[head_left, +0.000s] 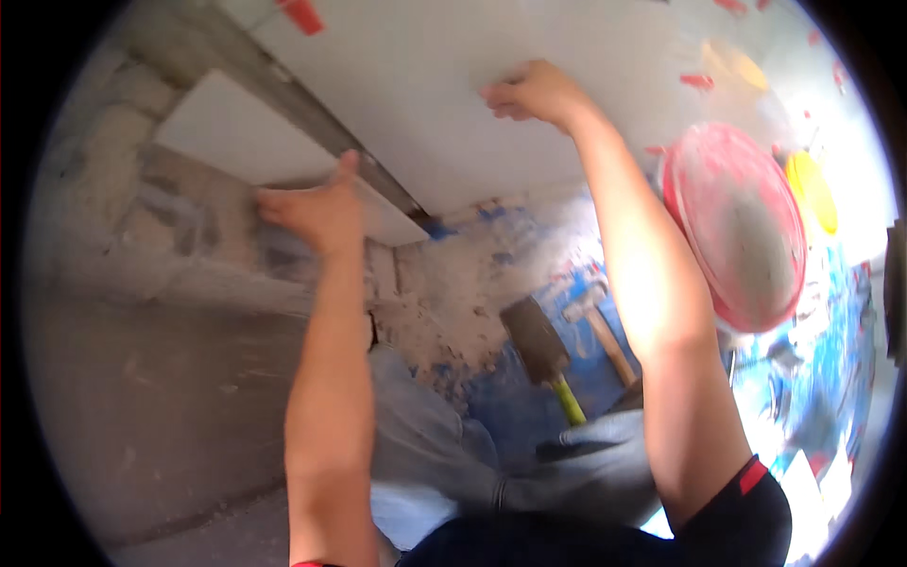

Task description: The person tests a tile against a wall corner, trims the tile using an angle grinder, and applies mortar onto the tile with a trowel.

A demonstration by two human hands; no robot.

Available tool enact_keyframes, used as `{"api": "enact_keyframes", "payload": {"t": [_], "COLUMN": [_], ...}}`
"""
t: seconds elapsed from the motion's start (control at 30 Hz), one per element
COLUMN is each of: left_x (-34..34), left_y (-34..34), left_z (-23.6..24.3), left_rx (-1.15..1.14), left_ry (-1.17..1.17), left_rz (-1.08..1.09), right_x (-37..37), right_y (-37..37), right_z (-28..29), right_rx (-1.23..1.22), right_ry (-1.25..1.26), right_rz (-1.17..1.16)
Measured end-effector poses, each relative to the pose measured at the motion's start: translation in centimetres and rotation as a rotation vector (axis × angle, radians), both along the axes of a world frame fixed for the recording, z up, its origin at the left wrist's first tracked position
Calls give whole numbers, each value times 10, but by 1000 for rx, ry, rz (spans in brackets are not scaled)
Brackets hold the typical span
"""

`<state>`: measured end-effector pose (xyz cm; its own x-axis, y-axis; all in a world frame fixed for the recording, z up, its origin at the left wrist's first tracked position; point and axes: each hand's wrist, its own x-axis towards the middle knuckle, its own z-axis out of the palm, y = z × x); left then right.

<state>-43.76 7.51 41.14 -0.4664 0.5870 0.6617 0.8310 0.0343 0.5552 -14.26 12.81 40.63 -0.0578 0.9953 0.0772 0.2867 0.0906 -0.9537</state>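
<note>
My left hand point(316, 210) grips a long white tile strip point(248, 132) by its edges, thumb on the upper side and fingers on the lower. The strip lies slantwise beside a dark gap that runs along a large pale tile surface point(416, 113). Farther to the right, my right hand point(540, 92) is in front of that pale surface. Its fingers are curled and pressed together; whether something small is between them I cannot make out. Both arms reach forward, apart from each other.
Below my hands lie a flat trowel point(537, 342) with a green handle and a wooden-handled hammer point(605, 331) on a blue, dirt-covered sheet point(491, 392). A red-rimmed bucket point(669, 184) stands right, beside a yellow object point(812, 194). Red wedges point(697, 82) dot the pale tiles.
</note>
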Motion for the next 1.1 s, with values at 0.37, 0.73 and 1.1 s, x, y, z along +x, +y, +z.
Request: {"api": "enact_keyframes", "payload": {"t": [0.37, 0.73, 1.1], "left_x": [26, -48, -141], "left_y": [-154, -165, -138], "left_z": [45, 25, 33], "left_rx": [27, -54, -12], "left_ry": [-411, -165, -82], "left_rz": [-512, -593, -695], "right_x": [51, 15, -300], "right_y": [-54, -83, 39], "right_z": [-296, -344, -357], "right_rx": [-449, -314, -300], "right_ry": [-993, -1115, -307], "right_rz": [94, 175, -191]}}
